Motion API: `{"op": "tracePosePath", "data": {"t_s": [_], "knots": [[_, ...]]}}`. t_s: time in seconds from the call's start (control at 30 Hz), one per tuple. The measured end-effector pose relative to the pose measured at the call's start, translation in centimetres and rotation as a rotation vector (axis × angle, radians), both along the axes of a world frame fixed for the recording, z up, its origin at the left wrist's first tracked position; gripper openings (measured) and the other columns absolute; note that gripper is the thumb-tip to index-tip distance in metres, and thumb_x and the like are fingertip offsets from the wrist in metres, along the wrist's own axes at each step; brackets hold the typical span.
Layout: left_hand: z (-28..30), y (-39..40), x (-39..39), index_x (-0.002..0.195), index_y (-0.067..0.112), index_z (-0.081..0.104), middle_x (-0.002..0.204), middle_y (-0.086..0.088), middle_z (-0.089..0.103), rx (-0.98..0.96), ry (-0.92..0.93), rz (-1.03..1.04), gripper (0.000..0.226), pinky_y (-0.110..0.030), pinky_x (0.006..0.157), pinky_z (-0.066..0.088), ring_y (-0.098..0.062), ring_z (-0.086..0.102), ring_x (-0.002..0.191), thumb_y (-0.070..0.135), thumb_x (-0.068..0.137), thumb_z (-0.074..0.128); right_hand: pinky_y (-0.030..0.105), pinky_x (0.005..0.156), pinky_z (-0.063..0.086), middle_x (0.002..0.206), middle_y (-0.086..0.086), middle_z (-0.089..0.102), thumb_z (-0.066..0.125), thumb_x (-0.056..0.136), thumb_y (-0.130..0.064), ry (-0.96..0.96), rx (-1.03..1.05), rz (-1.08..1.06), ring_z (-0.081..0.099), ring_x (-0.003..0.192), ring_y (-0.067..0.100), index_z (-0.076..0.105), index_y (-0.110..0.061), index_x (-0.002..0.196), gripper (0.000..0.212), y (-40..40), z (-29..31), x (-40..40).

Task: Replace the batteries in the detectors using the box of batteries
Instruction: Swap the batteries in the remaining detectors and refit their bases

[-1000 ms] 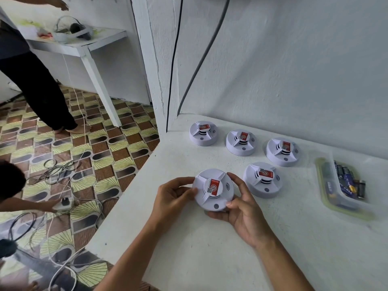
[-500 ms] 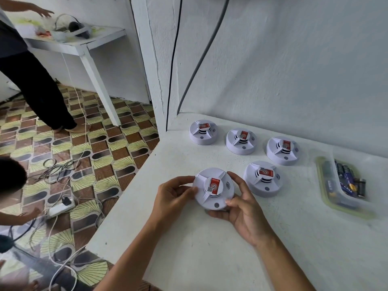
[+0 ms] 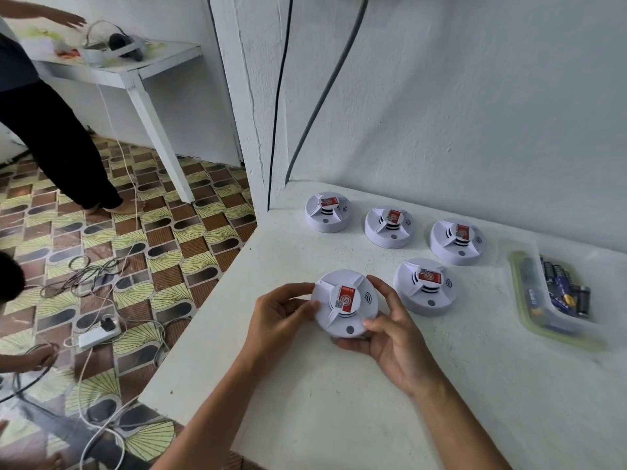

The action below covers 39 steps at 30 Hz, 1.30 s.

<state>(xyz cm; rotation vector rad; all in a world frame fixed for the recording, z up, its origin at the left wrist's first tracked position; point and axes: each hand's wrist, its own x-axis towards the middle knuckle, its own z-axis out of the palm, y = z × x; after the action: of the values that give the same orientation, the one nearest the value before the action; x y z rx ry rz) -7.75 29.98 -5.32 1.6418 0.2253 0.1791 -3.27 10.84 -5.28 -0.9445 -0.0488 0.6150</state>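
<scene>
Here, held detector: a round white plastic smoke detector with a red sticker on its centre cap (image 3: 344, 303) is gripped between both hands just above the white desk (image 3: 339, 401).
Left hand: the left hand (image 3: 281, 315) grips the detector's rim at 9 o'clock, fingers curled around the edge.
Right hand: the right hand (image 3: 393, 337) cups the detector from 3 to 6 o'clock, thumb pressed on the front rim near the small grey button, fingers wrapped beneath.
Other detectors: a fourth matching white detector (image 3: 424, 286) sits just beside the right hand at its 1 o'clock; three more white round detectors (image 3: 389, 227) stand in a row nearer the wall, at 12 to 2 o'clock.
Battery box: a clear plastic box of blue and black batteries (image 3: 556, 295) lies well apart at 3 o'clock.
</scene>
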Motion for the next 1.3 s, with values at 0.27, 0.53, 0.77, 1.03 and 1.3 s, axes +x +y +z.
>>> {"op": "tracePosePath", "data": {"t_s": [0.27, 0.53, 0.77, 1.03, 1.3], "knots": [[0.4, -0.2, -0.1, 0.112, 0.01, 0.071, 0.098, -0.003, 0.076, -0.001, -0.009, -0.003, 0.023, -0.048, 0.083, 0.058, -0.024, 0.073, 0.09, 0.01, 0.089, 0.069, 0.061, 0.083, 0.051, 0.115, 0.014, 0.065, 0.056, 0.07, 0.002, -0.002, 0.007, -0.003, 0.064, 0.099, 0.036, 0.052, -0.022, 0.128, 0.062, 0.0, 0.2, -0.1], [0.8, -1.6, 0.3, 0.137, 0.035, 0.047, 0.141, 0.008, 0.047, 0.373, -0.084, -0.202, 0.081, -0.024, 0.085, 0.055, -0.008, 0.048, 0.125, 0.046, 0.065, 0.082, 0.052, 0.079, 0.055, 0.12, 0.016, 0.066, 0.041, 0.085, 0.011, 0.037, 0.041, -0.106, 0.065, 0.104, 0.036, 0.048, -0.019, 0.132, 0.056, 0.7, 0.7, -0.4], [2.5, -1.7, 3.6, 0.135, 0.03, 0.048, 0.135, 0.004, 0.049, 0.722, -0.134, -0.171, 0.086, -0.023, 0.093, 0.047, -0.015, 0.048, 0.118, 0.046, 0.06, 0.088, 0.025, 0.069, 0.047, 0.119, 0.001, 0.064, 0.054, 0.092, -0.01, -0.212, -0.546, -0.093, 0.062, 0.102, 0.019, 0.049, -0.036, 0.129, 0.046, 1.1, 3.9, 0.4], [2.0, 0.2, 8.6, 0.136, 0.027, 0.052, 0.136, 0.001, 0.054, 0.926, -0.02, -0.212, 0.088, -0.035, 0.097, 0.037, -0.022, 0.042, 0.118, 0.053, 0.059, 0.086, 0.046, 0.09, 0.049, 0.118, 0.003, 0.062, 0.065, 0.075, -0.014, -0.918, -1.353, -0.368, 0.055, 0.111, 0.024, 0.066, -0.015, 0.118, 0.043, -5.0, 4.1, 5.1], [1.2, 0.4, 10.2, 0.136, 0.028, 0.052, 0.131, 0.003, 0.058, 0.892, 0.02, -0.251, 0.09, -0.034, 0.094, 0.038, -0.021, 0.043, 0.113, 0.053, 0.057, 0.086, 0.038, 0.107, 0.034, 0.15, -0.001, 0.03, 0.071, 0.078, -0.049, -0.764, -1.48, 0.075, 0.025, 0.14, 0.019, 0.036, -0.034, 0.144, 0.076, -7.5, 3.4, 6.2]]}}
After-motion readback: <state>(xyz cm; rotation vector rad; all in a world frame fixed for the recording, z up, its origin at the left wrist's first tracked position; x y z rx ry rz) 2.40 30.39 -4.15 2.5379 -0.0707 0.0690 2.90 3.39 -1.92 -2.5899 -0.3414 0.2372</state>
